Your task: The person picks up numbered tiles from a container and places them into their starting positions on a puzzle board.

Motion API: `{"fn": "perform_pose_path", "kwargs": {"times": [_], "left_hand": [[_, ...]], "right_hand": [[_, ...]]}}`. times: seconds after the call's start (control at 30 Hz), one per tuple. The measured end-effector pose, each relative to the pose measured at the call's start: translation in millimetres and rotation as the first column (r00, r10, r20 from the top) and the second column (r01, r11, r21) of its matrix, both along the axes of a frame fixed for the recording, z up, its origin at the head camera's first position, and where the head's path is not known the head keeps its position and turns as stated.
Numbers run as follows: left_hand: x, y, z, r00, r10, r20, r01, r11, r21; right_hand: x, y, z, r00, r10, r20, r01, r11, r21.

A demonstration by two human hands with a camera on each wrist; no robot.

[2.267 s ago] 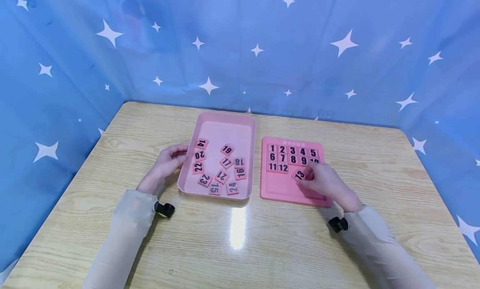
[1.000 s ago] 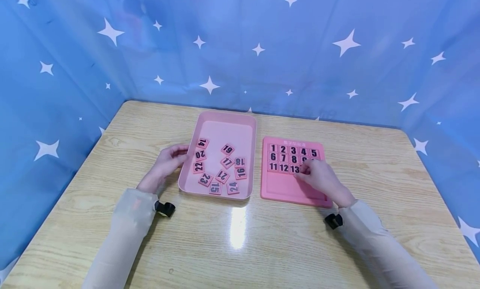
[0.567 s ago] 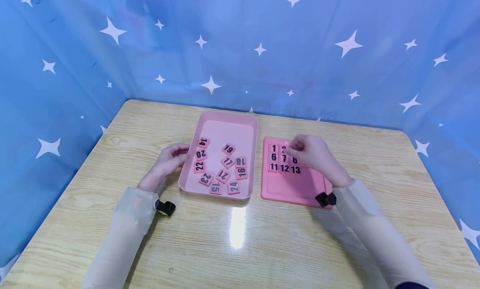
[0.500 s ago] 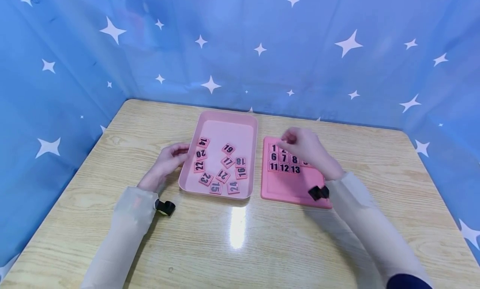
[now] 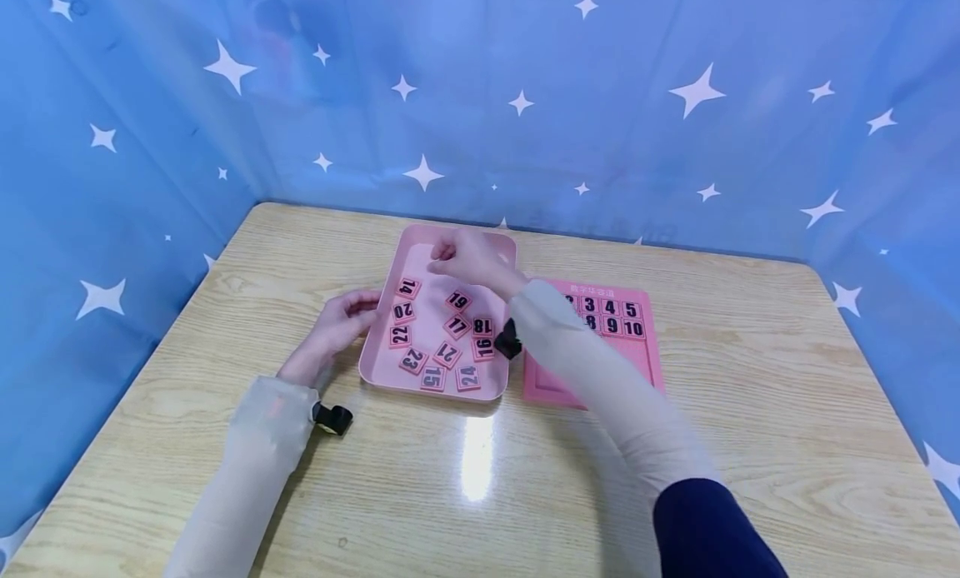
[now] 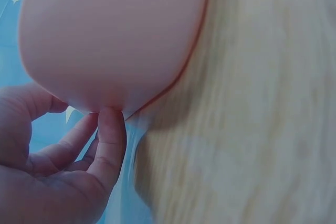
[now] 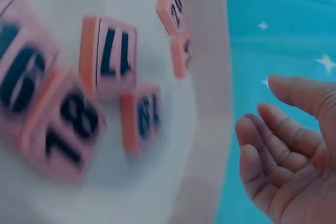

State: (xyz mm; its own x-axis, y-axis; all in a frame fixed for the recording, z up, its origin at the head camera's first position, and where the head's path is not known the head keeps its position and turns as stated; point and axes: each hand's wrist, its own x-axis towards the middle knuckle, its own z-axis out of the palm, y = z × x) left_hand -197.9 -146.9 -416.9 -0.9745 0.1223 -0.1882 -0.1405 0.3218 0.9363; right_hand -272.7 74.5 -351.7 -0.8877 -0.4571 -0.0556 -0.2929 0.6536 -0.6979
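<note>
Touching the tray (image 5: 382, 370) at nine o'clock with the left hand (image 5: 337, 326), fingertips apart. Hovering over its twelve-o'clock end with the right hand (image 5: 472, 260), loosely spread. Inside, towards six o'clock, number tiles (image 5: 457, 325); just outside at three, a board (image 5: 645, 360).

A creased blue cloth backdrop (image 5: 480, 137) printed with white four-pointed stars (image 5: 423, 173) hangs behind and to both sides of a pale wood-grained tabletop (image 5: 765, 361), where a bright white streak of reflected light (image 5: 477, 459) glares.

Loose tiles (image 5: 457, 326) in tray (image 5: 431, 311), left of board (image 5: 637, 357)
</note>
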Motion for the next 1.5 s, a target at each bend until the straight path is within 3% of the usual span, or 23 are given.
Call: {"fn": "perform_pose_path", "kwargs": {"times": [0.23,0.57,1.0,1.3,1.5], "left_hand": [[-1.2,0.1,0.1,1.0,-0.003,0.023,0.003,1.0,0.01],[-1.7,-0.1,1.2,0.999,-0.003,0.032,0.002,1.0,0.029],[-1.5,-0.7,0.8,0.999,-0.001,0.04,0.0,1.0,0.023],[-1.2,-1.5,-0.7,0.999,-0.003,0.034,0.002,1.0,0.018],[-1.0,-2.0,-1.4,0.999,0.0,0.033,0.0,1.0,0.023]], "right_hand": [[-3.0,-25.2,-26.6,0.998,-0.044,0.044,0.045,0.999,-0.012],[-1.1,-39.3,-40.9,0.994,-0.092,0.054,0.087,0.992,0.088],[-2.0,-43.6,-40.0,0.995,-0.076,0.062,0.064,0.984,0.167],[-1.8,-44.7,-39.7,0.999,-0.022,0.041,0.012,0.977,0.212],[-1.9,-39.5,-35.4,1.0,-0.014,0.024,0.009,0.982,0.19]]}}
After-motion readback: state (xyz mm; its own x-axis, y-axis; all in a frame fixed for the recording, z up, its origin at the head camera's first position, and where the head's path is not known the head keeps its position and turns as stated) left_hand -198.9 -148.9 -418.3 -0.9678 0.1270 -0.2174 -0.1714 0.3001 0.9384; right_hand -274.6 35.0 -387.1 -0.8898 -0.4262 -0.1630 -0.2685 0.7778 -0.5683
